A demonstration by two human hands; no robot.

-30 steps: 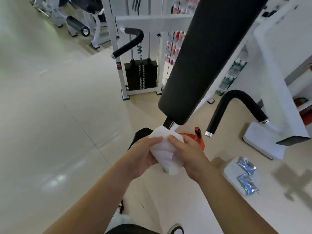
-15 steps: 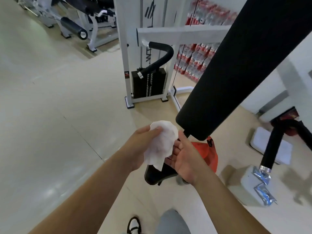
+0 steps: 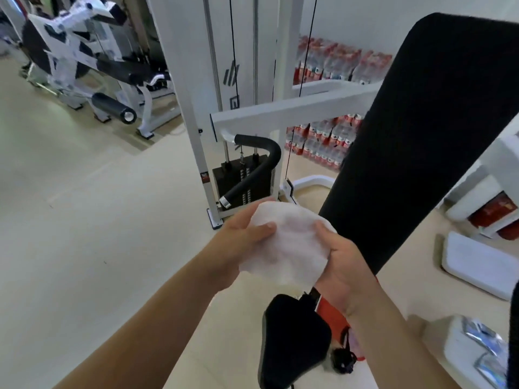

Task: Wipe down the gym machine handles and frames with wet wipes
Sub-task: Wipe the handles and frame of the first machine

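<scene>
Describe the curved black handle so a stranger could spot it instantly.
Find the white cable machine's horizontal frame arm. Under its near end hangs the curved black handle, in front of the black weight stack. Unlike the straight roller pad nearby, it bends and ends in a silver cap.

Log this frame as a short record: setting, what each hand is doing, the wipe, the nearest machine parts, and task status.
setting: gym floor, white-framed machines
left hand: grips the wet wipe on its left side, thumb on top
right hand: holds the wipe's right side, thumb on top
wipe: white, bunched between both hands, not on any surface
nearest parts: black back pad on the right, black seat below the hands
handle: black curved handle beyond the wipe, untouched
status: wipe being readied, no wiping contact visible
</scene>
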